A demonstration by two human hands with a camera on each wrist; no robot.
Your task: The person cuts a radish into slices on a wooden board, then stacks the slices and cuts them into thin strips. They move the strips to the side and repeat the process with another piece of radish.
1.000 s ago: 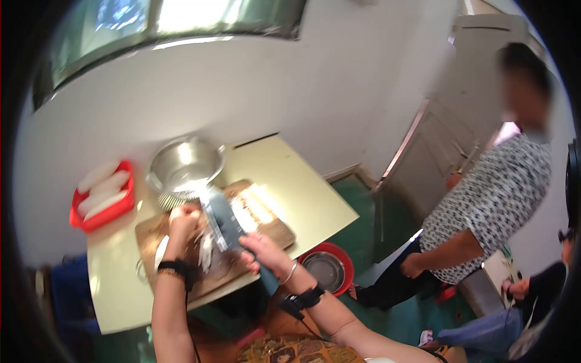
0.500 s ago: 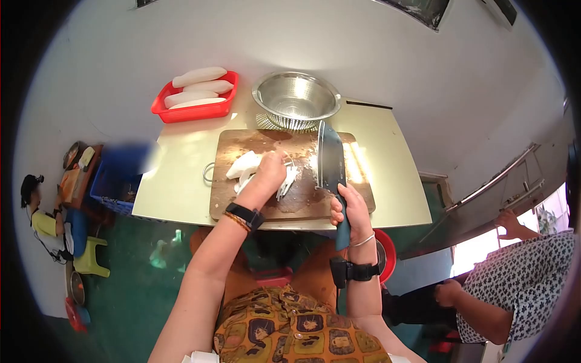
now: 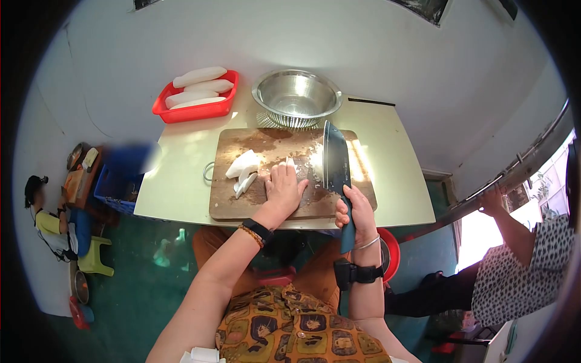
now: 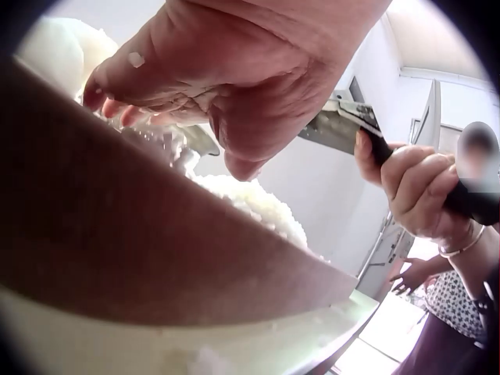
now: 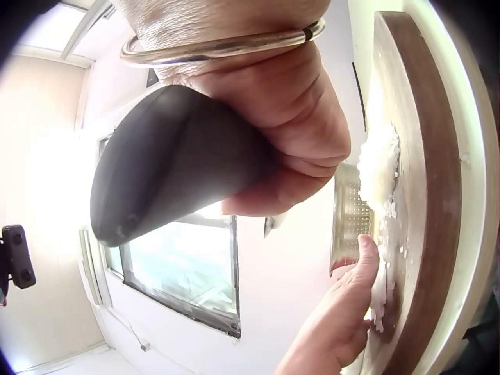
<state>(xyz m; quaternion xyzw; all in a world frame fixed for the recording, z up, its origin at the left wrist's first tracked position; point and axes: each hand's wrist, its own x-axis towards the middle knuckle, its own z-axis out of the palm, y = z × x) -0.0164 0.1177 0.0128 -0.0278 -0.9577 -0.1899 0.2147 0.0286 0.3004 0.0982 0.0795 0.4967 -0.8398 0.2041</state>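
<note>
My left hand (image 3: 283, 192) lies palm down on the wooden cutting board (image 3: 242, 206), fingers extended over thin white strips that it mostly covers. In the left wrist view its fingertips (image 4: 133, 116) press on the cut pieces. My right hand (image 3: 357, 212) grips the dark handle of a cleaver (image 3: 336, 158), its blade raised over the right part of the board, edge facing left. A chunk of peeled white radish (image 3: 243, 164) and a few slices (image 3: 245, 184) lie left of my left hand. Fine white bits (image 5: 380, 168) are heaped on the board near the blade.
Behind the board stand a red plastic basket (image 3: 200, 114) of whole peeled radishes and a steel bowl (image 3: 330, 109) over a perforated one. The pale table (image 3: 402, 175) has its edge at my lap. A person (image 3: 514, 296) stands at right; a red basin (image 3: 393, 251) sits below.
The head view swung round to face the board squarely. My left hand went from curled fingers at the strips to lying flat over them. The cleaver stays raised in my right hand.
</note>
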